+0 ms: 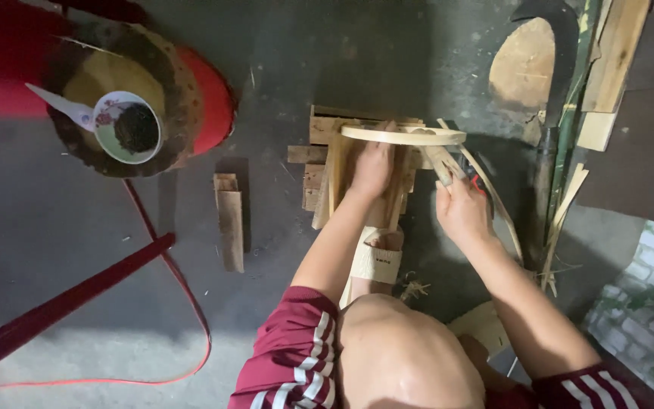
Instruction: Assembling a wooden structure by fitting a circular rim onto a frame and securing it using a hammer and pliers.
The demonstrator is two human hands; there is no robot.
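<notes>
The left hand (372, 168) covers the middle of the wooden pieces (319, 163) under the bamboo hoop (404, 135). What the right hand (462, 210) pinches beside the hoop is too small to tell, only a red speck showing. The red pole (62, 307) left of the hoop runs off the edge.

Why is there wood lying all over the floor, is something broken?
Nothing looks broken. Loose wooden slats lie askew on the floor, and thin strips are scattered at right. The left hand and right hand hold a bent wooden hoop.
</notes>
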